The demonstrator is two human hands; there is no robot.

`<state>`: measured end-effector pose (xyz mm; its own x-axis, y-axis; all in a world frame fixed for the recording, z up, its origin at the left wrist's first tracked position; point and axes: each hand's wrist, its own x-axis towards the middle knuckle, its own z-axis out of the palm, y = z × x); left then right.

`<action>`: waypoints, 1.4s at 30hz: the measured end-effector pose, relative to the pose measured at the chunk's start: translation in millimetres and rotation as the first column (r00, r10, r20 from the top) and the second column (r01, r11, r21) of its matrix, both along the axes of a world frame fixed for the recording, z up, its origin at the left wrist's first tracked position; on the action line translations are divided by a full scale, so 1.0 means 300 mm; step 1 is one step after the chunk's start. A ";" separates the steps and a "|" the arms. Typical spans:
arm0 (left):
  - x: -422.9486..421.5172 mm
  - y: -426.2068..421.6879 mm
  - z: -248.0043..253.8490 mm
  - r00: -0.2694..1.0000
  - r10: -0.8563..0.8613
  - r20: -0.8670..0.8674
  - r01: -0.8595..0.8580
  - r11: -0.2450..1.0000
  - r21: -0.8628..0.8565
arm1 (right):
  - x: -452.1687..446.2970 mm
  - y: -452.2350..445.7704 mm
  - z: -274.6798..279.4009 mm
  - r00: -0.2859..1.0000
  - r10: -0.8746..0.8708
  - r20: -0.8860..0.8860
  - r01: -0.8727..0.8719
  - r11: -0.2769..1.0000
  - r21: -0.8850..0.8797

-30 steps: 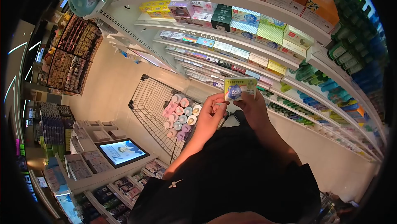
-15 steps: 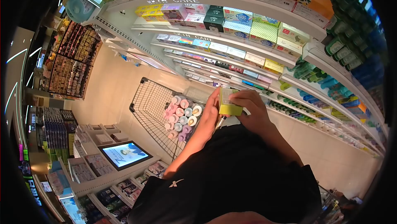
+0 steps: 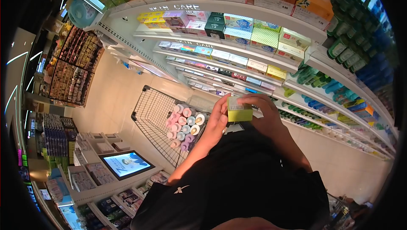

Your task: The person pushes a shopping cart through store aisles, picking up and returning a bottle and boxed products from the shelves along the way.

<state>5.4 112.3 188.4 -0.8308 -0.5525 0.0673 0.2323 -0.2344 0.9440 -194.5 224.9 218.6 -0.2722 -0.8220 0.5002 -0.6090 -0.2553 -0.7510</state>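
Observation:
A small yellow-green box [image 3: 239, 114] with a pale printed top is held in front of my body. My left hand [image 3: 217, 122] grips its left side, fingers along the edge. From the right, my right hand [image 3: 265, 109] curls over the box with its fingers on the top and far edge. Just left of my hands stands a wire shopping cart [image 3: 151, 107]. Inside it is a group of pink, blue, white and purple bottles [image 3: 183, 122], standing close together.
Curved white shelves [image 3: 237, 39] of boxed goods run along the far side, with green bottles [image 3: 347, 51] at the right. A lit screen [image 3: 127, 164] sits on a display unit at lower left. A rack [image 3: 72, 68] of small goods stands farther left on the tiled floor [image 3: 112, 83].
The box has turned and tilted slightly in my hands, showing more of its yellow-green side. My hands have shifted a little to the right. The view has moved slightly.

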 end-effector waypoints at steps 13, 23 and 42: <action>0.000 0.069 0.050 0.977 -0.102 0.186 0.096 0.995 0.041 | -0.330 -0.216 0.270 0.701 -0.318 -0.638 0.311 0.942 -0.127; 0.105 0.060 0.042 0.960 0.060 0.274 -0.083 0.994 0.075 | -0.415 -0.380 0.307 0.643 -0.335 -0.689 0.463 0.886 0.002; 0.156 0.095 0.008 0.956 0.152 0.250 -0.185 0.976 0.117 | -0.417 -0.495 0.246 0.681 -0.330 -0.654 0.381 0.922 -0.067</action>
